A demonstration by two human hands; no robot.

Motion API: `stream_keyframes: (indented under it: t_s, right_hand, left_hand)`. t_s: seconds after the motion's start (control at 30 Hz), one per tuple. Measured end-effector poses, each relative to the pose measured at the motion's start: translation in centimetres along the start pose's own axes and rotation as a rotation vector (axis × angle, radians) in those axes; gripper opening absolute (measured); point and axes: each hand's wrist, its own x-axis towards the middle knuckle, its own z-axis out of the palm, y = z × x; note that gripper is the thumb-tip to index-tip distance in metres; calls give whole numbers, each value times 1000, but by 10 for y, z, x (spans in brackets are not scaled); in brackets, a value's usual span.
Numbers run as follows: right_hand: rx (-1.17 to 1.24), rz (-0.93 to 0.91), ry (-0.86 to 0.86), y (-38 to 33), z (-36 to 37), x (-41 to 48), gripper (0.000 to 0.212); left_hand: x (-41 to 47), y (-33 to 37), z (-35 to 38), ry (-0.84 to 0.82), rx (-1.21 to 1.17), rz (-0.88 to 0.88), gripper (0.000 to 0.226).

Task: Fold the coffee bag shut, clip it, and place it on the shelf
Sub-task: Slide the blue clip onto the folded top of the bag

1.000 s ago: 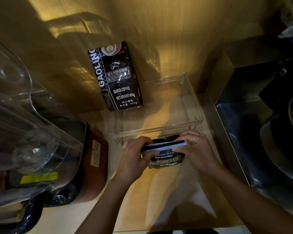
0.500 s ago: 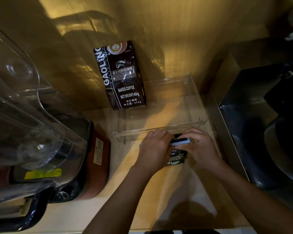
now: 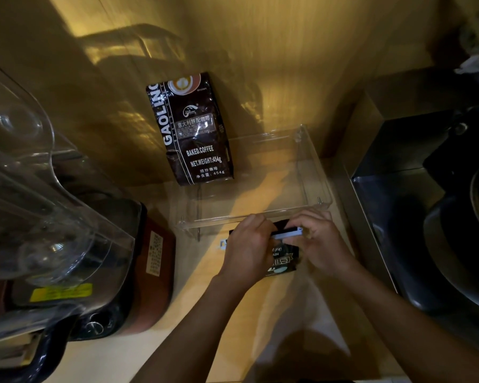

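Both hands [image 3: 248, 251] [image 3: 322, 246] on coffee bag [image 3: 284, 259], pale clip [image 3: 286, 233] seemingly across fold.

Dim, warm yellow light; glare streaks the wall [image 3: 260, 64], arm shadows cross the worktop [image 3: 233, 341], and the wide lens bends soft edges.

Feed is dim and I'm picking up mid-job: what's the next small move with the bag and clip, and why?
Probably press the pale blue clip fully closed along the folded top of the small coffee bag. Both hands are on it: left hand covers the bag's left side, right hand pinches the clip's right end. The bag sits on the counter in front of the clear shelf, not on it yet.
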Motion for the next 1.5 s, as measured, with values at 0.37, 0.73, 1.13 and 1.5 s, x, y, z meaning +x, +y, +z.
stream_keyframes:
  t_s: [0.37, 0.73, 1.13, 1.5]
  right_hand:
    - [-123, -21, -62, 7, -1, 1, 14]
    - [-108, -43, -73, 4, -4, -1, 15]
    - [-322, -222, -95, -2, 3, 3, 17]
    - [-356, -146, -52, -3, 7, 0, 22]
  left_hand:
    - [-4, -13, -13, 0, 20, -67, 21]
    - [-12, -11, -10, 26, 24, -69, 22]
    - [-9, -10, -10, 21, 53, -37, 14]
    - [-15, -35, -21, -16, -34, -172, 23]
